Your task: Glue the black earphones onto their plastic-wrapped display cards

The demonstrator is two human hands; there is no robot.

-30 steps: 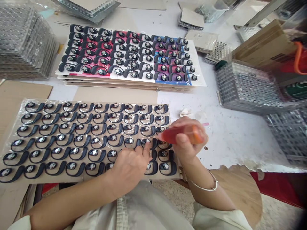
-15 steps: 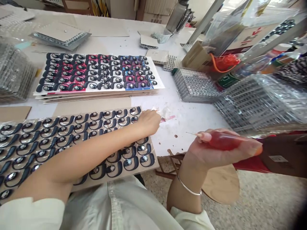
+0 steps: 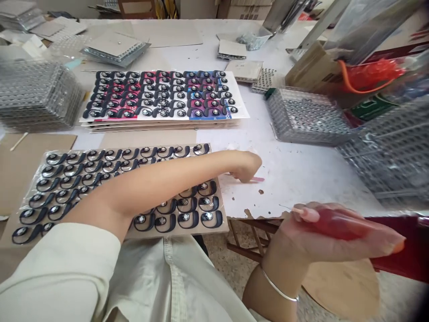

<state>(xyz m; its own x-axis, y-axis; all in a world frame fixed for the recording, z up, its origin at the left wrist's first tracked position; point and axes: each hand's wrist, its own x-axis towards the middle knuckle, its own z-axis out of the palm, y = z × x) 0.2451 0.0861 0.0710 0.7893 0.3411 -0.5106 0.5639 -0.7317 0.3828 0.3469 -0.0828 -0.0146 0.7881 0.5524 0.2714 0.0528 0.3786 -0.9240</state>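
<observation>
In the head view, my right hand (image 3: pixel 318 241) is wrapped around a needle-tipped squeeze bottle (image 3: pixel 345 223) of red colour, its thin needle pointing left. My left hand (image 3: pixel 248 166) reaches across the board with curled fingers, low over the white table. By its fingertips lies a pink strip (image 3: pixel 258 179), partly covered by the hand. Whatever those fingers pinch is hidden. Beneath my left forearm sits a brown board (image 3: pixel 219 226) covered with rows of black hook-shaped pieces (image 3: pixel 209 203), each with a shiny round stud.
Behind it, a stack of printed sheets (image 3: pixel 243 107) carries similar black pieces. Clear plastic trays are stacked at the left (image 3: pixel 36 96) and right (image 3: pixel 308 116). A cotton swab (image 3: pixel 19 141) rests on cardboard at the left. A round wooden stool (image 3: pixel 345 286) stands below the table's edge.
The view has swung left, so the things appear farther right. My left hand has moved right, off the board's corner and over the pink strip. The right hand keeps holding the bottle.
</observation>
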